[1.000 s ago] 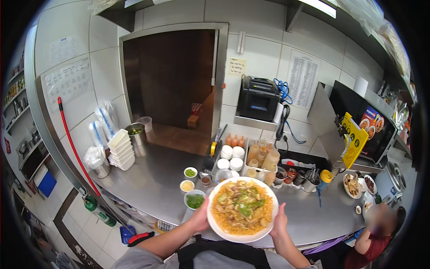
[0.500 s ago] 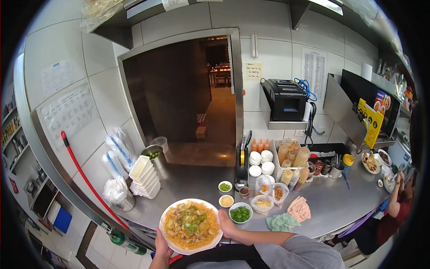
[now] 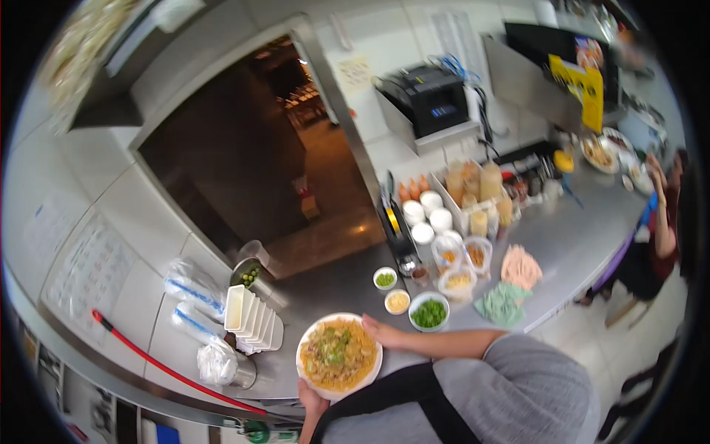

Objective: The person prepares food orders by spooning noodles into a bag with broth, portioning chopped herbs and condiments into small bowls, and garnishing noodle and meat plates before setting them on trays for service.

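A white plate heaped with yellow noodles is held between my two hands over the counter's front edge. Pieces of light brown topping and chopped green garnish lie on the noodles. My left hand grips the plate's lower left rim, its fingers partly hidden underneath. At the upper right rim, my right hand holds the other side. Near that hand stand a bowl of chopped green herbs, a small bowl of pale minced topping and a small bowl of sliced greens.
Stacked white containers and bagged lids stand left. Behind the counter is a dark pass-through opening. To the right are sauce bottles, bags of toppings, cloths and a printer. Another person works far right.
The head view has tilted, so the whole scene appears rotated. The plate, still in both hands, sits further right in the picture and nearer the stacked containers.
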Action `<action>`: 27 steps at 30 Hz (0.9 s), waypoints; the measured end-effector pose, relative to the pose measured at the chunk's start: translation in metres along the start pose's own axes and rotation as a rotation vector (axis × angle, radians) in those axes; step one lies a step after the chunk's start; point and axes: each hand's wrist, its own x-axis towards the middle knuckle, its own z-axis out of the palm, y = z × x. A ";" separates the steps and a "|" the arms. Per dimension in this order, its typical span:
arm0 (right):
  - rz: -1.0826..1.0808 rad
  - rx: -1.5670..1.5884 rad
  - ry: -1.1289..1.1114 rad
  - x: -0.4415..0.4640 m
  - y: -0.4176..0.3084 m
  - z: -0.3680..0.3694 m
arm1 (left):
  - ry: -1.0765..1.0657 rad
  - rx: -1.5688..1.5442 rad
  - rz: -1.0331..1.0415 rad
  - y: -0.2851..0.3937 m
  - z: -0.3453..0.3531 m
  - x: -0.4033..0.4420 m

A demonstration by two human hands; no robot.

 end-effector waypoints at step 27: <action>0.567 0.992 0.784 -0.357 0.172 -0.152 | 0.466 0.347 -0.145 -0.009 0.058 -0.012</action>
